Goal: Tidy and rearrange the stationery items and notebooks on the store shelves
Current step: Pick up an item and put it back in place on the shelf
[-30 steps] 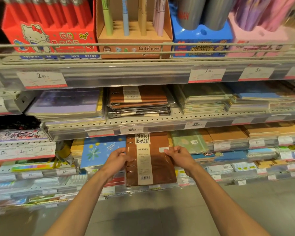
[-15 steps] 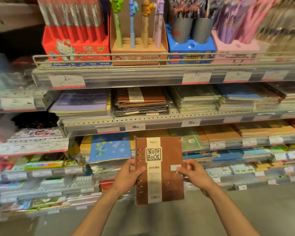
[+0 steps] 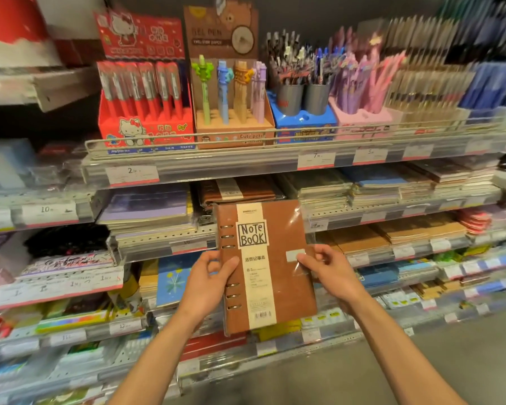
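While both hands are gripping it by its side edges, left hand (image 3: pixel 206 283) at the ringed spine, right hand (image 3: pixel 330 271) opposite, the brown notebook (image 3: pixel 265 266) is rising upright from the lower shelf toward the matching stack (image 3: pixel 240 192), now overlapping that tier's shelf edge (image 3: pixel 164 242); restocking is probably imminent.

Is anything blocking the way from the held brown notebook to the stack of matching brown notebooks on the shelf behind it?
Nothing visible does. Left hand and right hand hold the brown notebook upright, just in front of the matching stack, with open space above that stack.
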Available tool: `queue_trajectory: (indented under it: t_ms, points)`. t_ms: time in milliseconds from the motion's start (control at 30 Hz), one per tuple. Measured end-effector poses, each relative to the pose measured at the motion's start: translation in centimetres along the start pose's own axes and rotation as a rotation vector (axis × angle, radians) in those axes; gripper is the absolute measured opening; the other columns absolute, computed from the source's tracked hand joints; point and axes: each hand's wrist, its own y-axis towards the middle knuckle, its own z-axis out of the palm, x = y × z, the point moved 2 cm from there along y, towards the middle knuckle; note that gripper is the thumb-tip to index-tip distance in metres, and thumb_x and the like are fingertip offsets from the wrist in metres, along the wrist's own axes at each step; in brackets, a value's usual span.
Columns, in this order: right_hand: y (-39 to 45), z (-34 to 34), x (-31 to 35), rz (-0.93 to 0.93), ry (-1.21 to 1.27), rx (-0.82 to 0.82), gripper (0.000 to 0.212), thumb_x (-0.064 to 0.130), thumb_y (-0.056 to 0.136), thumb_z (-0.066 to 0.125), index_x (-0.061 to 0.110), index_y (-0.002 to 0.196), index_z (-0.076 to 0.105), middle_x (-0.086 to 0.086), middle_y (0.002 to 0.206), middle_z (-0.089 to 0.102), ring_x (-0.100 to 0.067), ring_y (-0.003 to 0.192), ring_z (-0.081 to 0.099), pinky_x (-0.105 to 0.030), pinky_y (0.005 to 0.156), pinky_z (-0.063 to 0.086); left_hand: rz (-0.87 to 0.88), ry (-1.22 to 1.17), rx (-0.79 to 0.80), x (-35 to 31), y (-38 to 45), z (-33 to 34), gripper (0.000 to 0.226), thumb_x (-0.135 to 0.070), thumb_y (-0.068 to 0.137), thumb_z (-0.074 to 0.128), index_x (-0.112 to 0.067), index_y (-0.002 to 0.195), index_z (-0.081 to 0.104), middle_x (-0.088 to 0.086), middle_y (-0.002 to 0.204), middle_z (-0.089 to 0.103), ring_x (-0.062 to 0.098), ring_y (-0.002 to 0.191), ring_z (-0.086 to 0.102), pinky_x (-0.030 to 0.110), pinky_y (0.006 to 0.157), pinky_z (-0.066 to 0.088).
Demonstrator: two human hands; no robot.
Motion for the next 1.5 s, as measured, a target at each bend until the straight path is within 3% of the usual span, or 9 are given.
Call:
queue_trajectory:
  t_ms: [133,333,567,800,1000,1167,1300,1400,1500]
  points:
    - [1.9,0.4,3.0,-0.046,-0.038,0.020,0.023,0.034,0.090,0.069,0.026,0.112,0.068,0.007,0.099,0.075,-0.012,0.095,0.071,-0.036,0.086,0.058,0.005,-0.029,-0.061,-2.6,2.1,-0.5,0.029,-0.037,0.089,0.069,-0.016,0.106,0.059,0.001,0.083,0.078,0.017,0.077,0.075,0.043,0.078,0.059]
    - [4.3,1.4,5.2,0.036,0.175,0.108,0.059,0.012,0.094,0.064,0.026,0.146,0.038,-0.006,0.119,0.067,-0.018,0.100,0.070,-0.029,0.067,0.059,-0.063,-0.126,-0.100,-5.1,5.0,-0.5,0.027,-0.034,0.093,0.065,-0.012,0.108,0.065,0.002,0.083,0.078,0.013,0.073,0.075,0.026,0.058,0.054]
    - [7.5,1.8,7.3,0.130,0.331,0.032,0.056,0.001,0.092,0.063,0.018,0.142,0.044,-0.011,0.108,0.067,-0.027,0.096,0.070,-0.041,0.077,0.062,-0.019,-0.140,0.004,-6.5,4.9,-1.1,0.063,-0.032,0.091,0.067,-0.028,0.145,0.036,-0.010,0.084,0.077,0.011,0.084,0.075,0.026,0.067,0.058]
    - [9.2,3.1,8.3,0.158,0.357,0.039,0.052,0.006,0.094,0.063,0.017,0.142,0.045,-0.011,0.115,0.065,-0.023,0.098,0.067,-0.035,0.067,0.060,-0.047,-0.261,0.060,-6.2,4.2,-2.0,0.072,-0.009,0.087,0.070,-0.033,0.146,0.037,0.004,0.101,0.077,0.024,0.087,0.074,0.028,0.071,0.061]
    - [7.1,1.5,6.8,0.175,0.227,0.157,0.062,0.018,0.091,0.070,0.026,0.145,0.039,-0.008,0.119,0.065,-0.023,0.101,0.071,-0.042,0.083,0.061,-0.003,-0.397,-0.004,-5.2,4.9,-1.3,0.059,-0.002,0.090,0.065,-0.027,0.140,0.044,0.008,0.102,0.077,0.025,0.094,0.074,0.031,0.077,0.061]
    - [6.4,1.0,5.3,0.189,0.384,0.194,0.074,0.000,0.081,0.075,0.017,0.145,0.041,-0.014,0.122,0.065,-0.027,0.101,0.072,-0.037,0.083,0.060,0.032,-0.405,-0.043,-4.9,5.7,-1.1,0.058,-0.006,0.091,0.065,-0.024,0.142,0.043,0.006,0.102,0.077,0.021,0.095,0.074,0.027,0.074,0.061]
    - [8.4,2.6,6.2,0.115,0.363,0.056,0.063,0.001,0.084,0.073,0.009,0.142,0.047,-0.013,0.131,0.059,-0.024,0.107,0.068,-0.033,0.082,0.061,0.092,-0.275,-0.095,-5.7,7.1,-0.9,0.055,-0.020,0.094,0.064,-0.027,0.143,0.040,0.006,0.101,0.076,0.014,0.080,0.074,0.019,0.061,0.057]
    - [9.6,3.9,7.1,0.003,0.252,-0.049,0.057,0.006,0.089,0.070,0.009,0.142,0.049,-0.010,0.137,0.056,-0.017,0.105,0.065,-0.033,0.084,0.061,0.169,-0.004,-0.196,-5.9,8.5,-1.4,0.061,-0.042,0.090,0.064,-0.028,0.145,0.041,0.002,0.112,0.069,0.010,0.077,0.067,0.031,0.073,0.060]
    - [9.5,3.8,7.0,-0.104,0.042,-0.073,0.058,0.028,0.091,0.070,0.019,0.143,0.048,-0.004,0.140,0.054,-0.013,0.108,0.062,-0.038,0.098,0.054,0.297,0.280,-0.272,-5.4,8.4,-2.3,0.063,-0.054,0.086,0.062,-0.032,0.142,0.045,-0.006,0.122,0.053,-0.001,0.081,0.060,0.022,0.081,0.050]
